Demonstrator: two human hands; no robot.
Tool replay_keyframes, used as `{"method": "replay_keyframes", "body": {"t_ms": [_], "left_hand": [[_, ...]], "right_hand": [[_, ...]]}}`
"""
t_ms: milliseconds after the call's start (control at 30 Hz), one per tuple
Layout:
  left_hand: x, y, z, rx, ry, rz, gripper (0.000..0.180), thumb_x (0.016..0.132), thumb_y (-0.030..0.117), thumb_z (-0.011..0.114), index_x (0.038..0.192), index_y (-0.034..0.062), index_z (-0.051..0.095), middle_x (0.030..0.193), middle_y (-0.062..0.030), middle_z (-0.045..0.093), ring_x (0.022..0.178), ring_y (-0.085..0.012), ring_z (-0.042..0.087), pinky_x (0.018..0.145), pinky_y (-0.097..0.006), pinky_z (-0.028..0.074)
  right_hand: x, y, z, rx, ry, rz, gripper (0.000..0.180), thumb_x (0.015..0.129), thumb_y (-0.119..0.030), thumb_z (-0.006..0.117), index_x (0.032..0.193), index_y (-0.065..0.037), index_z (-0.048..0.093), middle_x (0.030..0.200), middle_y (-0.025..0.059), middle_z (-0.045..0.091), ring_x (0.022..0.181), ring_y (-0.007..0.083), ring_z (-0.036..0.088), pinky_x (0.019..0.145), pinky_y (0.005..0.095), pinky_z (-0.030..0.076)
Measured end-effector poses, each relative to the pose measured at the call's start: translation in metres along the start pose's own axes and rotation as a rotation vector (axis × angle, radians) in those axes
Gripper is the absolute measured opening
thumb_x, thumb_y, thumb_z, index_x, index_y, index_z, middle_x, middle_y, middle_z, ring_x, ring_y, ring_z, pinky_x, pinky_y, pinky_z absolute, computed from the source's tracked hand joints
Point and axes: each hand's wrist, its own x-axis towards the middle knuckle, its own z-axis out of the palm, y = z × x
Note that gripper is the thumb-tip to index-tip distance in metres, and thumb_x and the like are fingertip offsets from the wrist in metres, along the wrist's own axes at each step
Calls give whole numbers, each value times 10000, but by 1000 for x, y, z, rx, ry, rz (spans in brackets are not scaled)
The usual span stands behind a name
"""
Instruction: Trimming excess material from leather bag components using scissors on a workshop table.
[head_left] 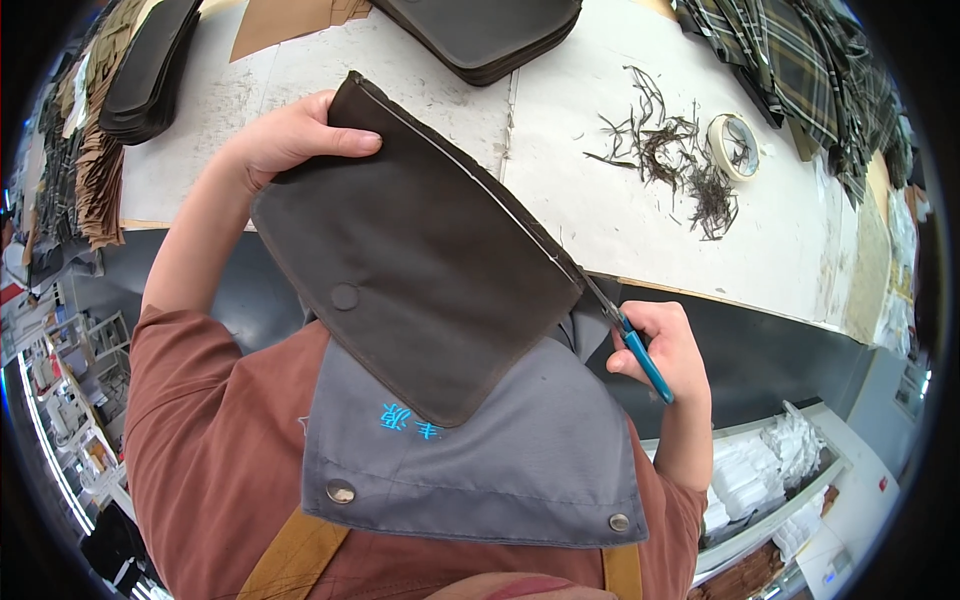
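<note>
A dark brown leather-like bag flap (420,240) is held up in front of my chest, slanting down to the right. A light line runs along its upper edge, and a round disc shape shows on its lower left. My left hand (310,140) grips the flap's upper left corner, thumb on the face and fingers hidden behind. In my right hand (668,345) are blue-handled scissors (645,362). Their blades point up and left and reach the right end of the lined edge; whether they touch it I cannot tell.
Dark thread scraps (665,150) lie on the white table (560,130) beside a roll of tape (735,147). Stacks of dark flaps (490,35) stand at the back and far left (150,75). Plaid fabric (790,60) is piled at the right, and white bundles (750,475) sit low right.
</note>
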Motion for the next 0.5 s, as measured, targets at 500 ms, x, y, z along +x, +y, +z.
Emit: {"method": "replay_keyframes", "body": {"t_ms": [500], "left_hand": [[2, 5, 7, -73, -22, -58, 477, 733, 87, 753, 1155, 1, 547, 1067, -81, 632, 948, -167, 609, 865, -319, 490]], "right_hand": [[11, -7, 3, -89, 34, -72, 692, 532, -592, 800, 658, -26, 424, 569, 31, 324, 538, 155, 311, 481, 286, 286]]}}
